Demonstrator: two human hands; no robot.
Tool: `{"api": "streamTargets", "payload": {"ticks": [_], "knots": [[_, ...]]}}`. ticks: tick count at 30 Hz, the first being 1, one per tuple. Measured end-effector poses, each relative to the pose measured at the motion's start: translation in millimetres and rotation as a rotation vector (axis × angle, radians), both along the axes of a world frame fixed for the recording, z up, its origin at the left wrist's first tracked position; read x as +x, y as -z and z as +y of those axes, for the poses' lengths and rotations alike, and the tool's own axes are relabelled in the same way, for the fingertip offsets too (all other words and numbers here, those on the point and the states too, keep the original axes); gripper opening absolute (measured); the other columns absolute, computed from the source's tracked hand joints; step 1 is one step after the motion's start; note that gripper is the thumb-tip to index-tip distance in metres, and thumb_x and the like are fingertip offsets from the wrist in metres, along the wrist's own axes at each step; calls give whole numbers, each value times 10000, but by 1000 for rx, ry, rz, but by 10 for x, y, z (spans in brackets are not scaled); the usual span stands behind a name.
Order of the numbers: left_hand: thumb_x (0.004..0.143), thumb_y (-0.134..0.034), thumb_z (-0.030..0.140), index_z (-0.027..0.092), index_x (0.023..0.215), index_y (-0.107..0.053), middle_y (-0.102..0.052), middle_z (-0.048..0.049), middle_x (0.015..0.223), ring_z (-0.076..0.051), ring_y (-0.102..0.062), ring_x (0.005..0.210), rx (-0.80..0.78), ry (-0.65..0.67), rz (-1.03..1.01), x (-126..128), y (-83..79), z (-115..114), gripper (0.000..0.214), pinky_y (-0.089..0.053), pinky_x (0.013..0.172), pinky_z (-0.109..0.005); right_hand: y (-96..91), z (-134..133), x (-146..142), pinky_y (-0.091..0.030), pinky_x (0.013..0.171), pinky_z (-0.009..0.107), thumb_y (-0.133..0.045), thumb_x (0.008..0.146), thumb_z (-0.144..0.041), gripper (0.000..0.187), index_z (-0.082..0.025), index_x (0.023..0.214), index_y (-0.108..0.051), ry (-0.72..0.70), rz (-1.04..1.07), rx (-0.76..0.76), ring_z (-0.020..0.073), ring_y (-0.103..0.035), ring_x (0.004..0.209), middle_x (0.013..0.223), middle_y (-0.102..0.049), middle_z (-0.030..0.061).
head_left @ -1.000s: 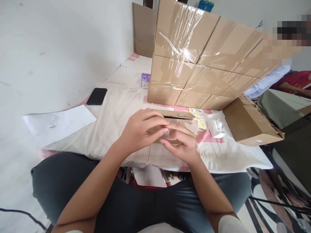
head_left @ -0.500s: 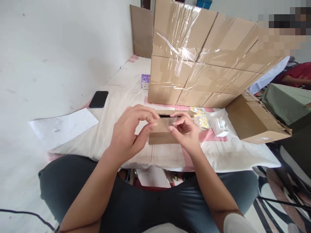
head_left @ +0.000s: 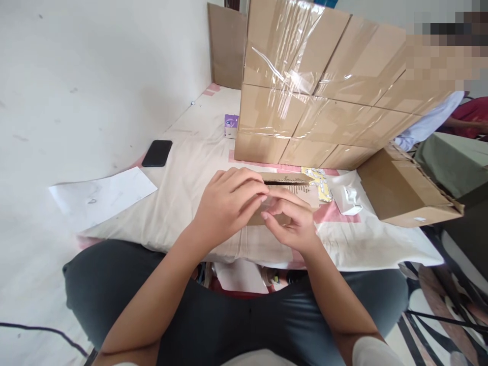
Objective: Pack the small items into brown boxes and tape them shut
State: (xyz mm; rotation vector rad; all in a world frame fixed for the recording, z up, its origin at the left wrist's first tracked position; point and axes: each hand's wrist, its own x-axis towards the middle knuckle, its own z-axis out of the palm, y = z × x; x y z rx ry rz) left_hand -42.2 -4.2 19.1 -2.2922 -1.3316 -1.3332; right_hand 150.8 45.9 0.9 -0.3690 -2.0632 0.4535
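My left hand [head_left: 224, 206] and my right hand [head_left: 292, 221] meet over a small flat brown cardboard box [head_left: 292, 185] that lies on the cloth-covered low table [head_left: 190, 168] before me. The fingertips of both hands are pressed together around something small and pale; it is too hidden to name. The box shows a dark slot along its top edge. Just behind it lie yellow blister strips [head_left: 318, 183] and a small white packet [head_left: 346, 199].
A tall stack of taped cardboard cartons [head_left: 324, 86] stands right behind the box. An open brown carton [head_left: 404, 188] sits at the right. A black phone [head_left: 157, 152], a white paper sheet [head_left: 102, 195] and a small purple box [head_left: 231, 124] lie at the left. Another person sits at far right.
Half a second ago my hands were apart with fingers lifted above the box; now they have closed together again over its front edge.
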Motion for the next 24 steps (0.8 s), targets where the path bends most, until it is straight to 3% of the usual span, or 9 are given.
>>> {"api": "streamTargets", "payload": {"ticks": [3,5,8,11,14,16,19,21,24], "knots": [[1024,-529,192,248,950,-610,-760,-4,1038,-176,-657,861,45,-38,43,29,-9,-16,124,-428,784,-393,0,-6,-13,-624,803,398,-659,939,-233,248,-244,715,-551,37,-11,-58,227,-747,954,1121,-784,72],[1026,-507,176,244,930,-590,-767,-4,1022,-177,-668,866,61,-35,32,51,-36,-38,144,-429,789,-394,17,6,-4,-623,727,373,-669,952,-270,260,-234,716,-566,75,13,-179,210,-750,856,1129,-787,83],[1029,-509,173,247,937,-576,-772,-3,1029,-170,-693,899,46,3,-26,77,-86,-87,136,-448,828,-387,55,26,52,-577,537,331,-703,952,-324,143,-229,846,-687,133,101,-365,153,-698,611,1241,-767,99],[1030,-534,170,250,950,-569,-778,13,1055,-160,-716,961,-23,54,-96,77,-121,-135,119,-472,890,-370,67,32,130,-560,509,336,-715,954,-332,96,-257,981,-768,198,196,-346,154,-697,594,1282,-756,94],[1030,-554,191,248,948,-568,-777,6,1109,-174,-725,1057,-82,80,-245,45,-146,-167,101,-513,958,-370,53,70,188,-609,625,373,-631,1010,-336,187,-285,1130,-765,276,218,-309,175,-731,657,1228,-781,78],[1031,-564,231,252,951,-574,-768,-9,1167,-201,-713,1130,-92,46,-326,6,-169,-182,84,-527,1015,-404,48,128,208,-620,882,462,-595,1025,-341,221,-286,1153,-766,341,103,-217,251,-778,958,1218,-788,72],[1021,-578,257,255,952,-580,-749,-16,1232,-234,-669,1244,-134,-9,-350,-74,-200,-187,69,-501,1098,-451,66,221,212,-338,1230,637,-595,1021,-350,264,-291,1217,-760,441,-254,-24,338,-546,1440,1373,-727,54],[1010,-582,254,249,948,-580,-750,-18,1222,-238,-675,1221,-208,-23,-348,-130,-198,-165,62,-517,1062,-437,90,260,201,-261,1263,650,-554,1045,-354,347,-291,1352,-703,447,-484,20,336,-479,1500,1487,-649,43],[999,-573,264,239,937,-596,-768,-12,1079,-215,-720,1024,-347,-39,-371,-189,-137,-83,70,-559,821,-349,118,280,181,-348,1238,584,-488,1077,-357,405,-279,1442,-645,410,-652,24,310,-489,1497,1549,-588,44]]}}
